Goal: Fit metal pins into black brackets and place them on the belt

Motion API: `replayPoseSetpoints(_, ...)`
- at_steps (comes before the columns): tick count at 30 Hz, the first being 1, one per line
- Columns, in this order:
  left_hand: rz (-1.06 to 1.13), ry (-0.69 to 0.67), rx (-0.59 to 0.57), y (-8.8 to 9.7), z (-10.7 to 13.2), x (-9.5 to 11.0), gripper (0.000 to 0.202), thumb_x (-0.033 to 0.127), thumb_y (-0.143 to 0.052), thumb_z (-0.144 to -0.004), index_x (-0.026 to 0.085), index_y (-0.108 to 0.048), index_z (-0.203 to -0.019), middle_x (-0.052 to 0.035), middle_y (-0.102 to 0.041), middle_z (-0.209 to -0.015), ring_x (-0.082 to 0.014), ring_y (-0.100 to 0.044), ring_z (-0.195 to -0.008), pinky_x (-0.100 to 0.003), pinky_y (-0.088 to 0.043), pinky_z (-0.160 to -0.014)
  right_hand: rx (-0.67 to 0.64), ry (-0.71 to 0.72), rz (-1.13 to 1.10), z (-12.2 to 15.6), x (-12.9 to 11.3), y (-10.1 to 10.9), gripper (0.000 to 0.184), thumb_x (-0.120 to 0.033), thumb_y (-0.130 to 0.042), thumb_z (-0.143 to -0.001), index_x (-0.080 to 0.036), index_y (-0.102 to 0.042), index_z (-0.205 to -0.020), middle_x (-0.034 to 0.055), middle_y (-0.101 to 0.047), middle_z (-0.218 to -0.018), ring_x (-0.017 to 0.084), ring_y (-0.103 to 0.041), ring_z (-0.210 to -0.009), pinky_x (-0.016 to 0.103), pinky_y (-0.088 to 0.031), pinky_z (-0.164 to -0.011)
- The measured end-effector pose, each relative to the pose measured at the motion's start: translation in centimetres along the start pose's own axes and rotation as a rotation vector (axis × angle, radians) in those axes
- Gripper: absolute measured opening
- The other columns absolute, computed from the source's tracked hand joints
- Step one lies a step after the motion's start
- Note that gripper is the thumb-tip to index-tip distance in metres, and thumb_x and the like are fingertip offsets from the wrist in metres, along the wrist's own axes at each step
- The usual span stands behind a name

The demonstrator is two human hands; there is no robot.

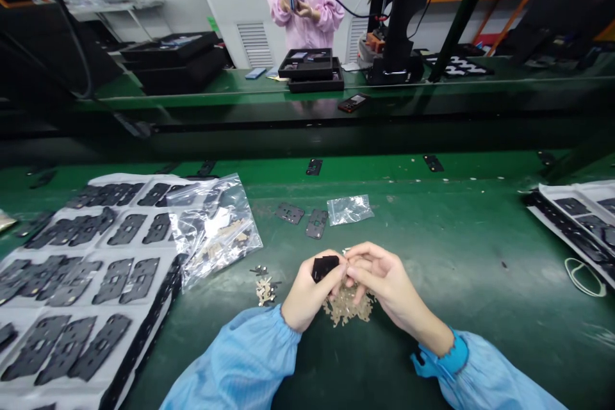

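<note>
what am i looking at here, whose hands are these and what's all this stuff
There's no robot: this comes from a camera worn on someone's head, looking forward and down. The wearer's bare left hand holds a black part; the right hand meets the left at the fingertips, and anything pinched there is too small to tell. Beneath them is a pile of small tan pieces. On the green table, to the left, a clear bag overlaps a tray of dark plates. Opposite stands another person in pink.
</note>
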State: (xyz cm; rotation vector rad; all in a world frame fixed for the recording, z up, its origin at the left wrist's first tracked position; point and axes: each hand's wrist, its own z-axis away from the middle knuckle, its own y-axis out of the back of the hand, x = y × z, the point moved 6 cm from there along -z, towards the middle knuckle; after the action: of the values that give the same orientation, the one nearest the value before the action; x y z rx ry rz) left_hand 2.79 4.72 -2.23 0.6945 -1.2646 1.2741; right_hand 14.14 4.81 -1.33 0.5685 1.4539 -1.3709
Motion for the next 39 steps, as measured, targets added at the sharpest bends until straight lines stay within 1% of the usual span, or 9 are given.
replayPoseSetpoints(5,-0.058,-0.059,0.041,0.4,0.1,0.6,0.019,0.033,-0.060,-0.080,0.015,-0.056,-0.079,0.0049,-0.045,-0.053,-0.0065,-0.039,-0.045,-0.019,-0.034,-0.045,0.043,-0.004,0.020,0.0,-0.3,0.4,0.016,-0.026,-0.072,-0.073,-0.015,-0.065,-0.080,0.0009,-0.060,-0.064,0.013,-0.059,-0.060,0.021,-0.055,-0.043)
replayPoseSetpoints(9,-0.229,-0.168,0.058,0.5,0.4,2.0,0.015,0.028,-0.056,-0.083,0.014,-0.059,-0.078,0.0025,-0.048,-0.060,-0.0073,-0.043,-0.049,-0.022,-0.037,-0.050,0.082,-0.008,0.092,0.0,-1.0,0.7,0.018,-0.028,-0.073,-0.071,-0.013,-0.067,-0.077,0.0030,-0.062,-0.064,0.014,-0.060,-0.059,0.021,-0.055,-0.044)
replayPoseSetpoints(14,-0.424,-0.288,0.098,0.3,0.6,3.0,0.010,0.020,-0.058,-0.079,0.014,-0.060,-0.071,-0.0006,-0.052,-0.067,-0.0110,-0.049,-0.061,-0.023,-0.038,-0.058,0.083,-0.029,0.209,0.0,-1.0,0.6,0.021,-0.033,-0.072,-0.070,-0.013,-0.065,-0.075,0.0015,-0.057,-0.064,0.015,-0.059,-0.062,0.024,-0.057,-0.044)
replayPoseSetpoints(16,-0.454,-0.306,0.106,0.3,0.5,3.0,0.010,0.018,-0.058,-0.078,0.014,-0.060,-0.069,-0.0008,-0.053,-0.066,-0.0117,-0.050,-0.061,-0.023,-0.038,-0.058,0.101,0.012,0.286,0.1,-0.9,0.7,0.020,-0.033,-0.070,-0.072,-0.015,-0.064,-0.077,0.0020,-0.056,-0.069,0.016,-0.059,-0.065,0.024,-0.058,-0.043)
replayPoseSetpoints(20,-0.502,-0.332,0.143,0.4,0.2,2.8,0.012,0.016,-0.056,-0.077,0.014,-0.058,-0.065,-0.0007,-0.053,-0.063,-0.0120,-0.050,-0.060,-0.023,-0.037,-0.057,0.194,0.178,0.516,0.5,-1.3,1.0,0.013,-0.029,-0.066,-0.077,-0.017,-0.063,-0.077,0.0030,-0.053,-0.078,0.015,-0.058,-0.065,0.022,-0.057,-0.041)
replayPoseSetpoints(23,-0.532,-0.354,0.170,0.5,0.2,2.7,0.012,0.012,-0.055,-0.074,0.014,-0.057,-0.062,0.0001,-0.052,-0.062,-0.0116,-0.049,-0.058,-0.023,-0.037,-0.055,0.173,0.193,0.599,0.7,-1.2,0.8,0.012,-0.026,-0.061,-0.080,-0.016,-0.066,-0.077,0.0038,-0.055,-0.079,0.013,-0.058,-0.060,0.022,-0.059,-0.045)
replayPoseSetpoints(28,-0.516,-0.360,0.186,0.2,0.4,2.4,0.011,0.008,-0.055,-0.071,0.014,-0.055,-0.062,0.0008,-0.051,-0.062,-0.0111,-0.049,-0.058,-0.022,-0.037,-0.055,0.142,0.161,0.584,0.7,-1.3,0.4,0.013,-0.024,-0.059,-0.079,-0.015,-0.069,-0.077,0.0049,-0.058,-0.078,0.014,-0.062,-0.060,0.023,-0.060,-0.049)
replayPoseSetpoints(34,-0.460,-0.352,0.209,0.0,0.5,2.1,0.013,0.007,-0.053,-0.072,0.015,-0.055,-0.062,0.0013,-0.052,-0.063,-0.0107,-0.050,-0.060,-0.022,-0.038,-0.058,0.195,0.171,0.548,0.8,-1.2,0.5,0.013,-0.025,-0.060,-0.078,-0.014,-0.067,-0.074,0.0046,-0.057,-0.078,0.013,-0.061,-0.057,0.024,-0.060,-0.050)
replayPoseSetpoints(39,-0.454,-0.353,0.218,0.2,0.5,2.1,0.012,0.008,-0.054,-0.073,0.015,-0.055,-0.063,0.0011,-0.052,-0.064,-0.0110,-0.051,-0.061,-0.022,-0.039,-0.059,0.168,0.088,0.444,0.6,-0.8,0.5,0.014,-0.028,-0.062,-0.078,-0.014,-0.067,-0.076,0.0047,-0.056,-0.079,0.016,-0.063,-0.065,0.028,-0.061,-0.053)
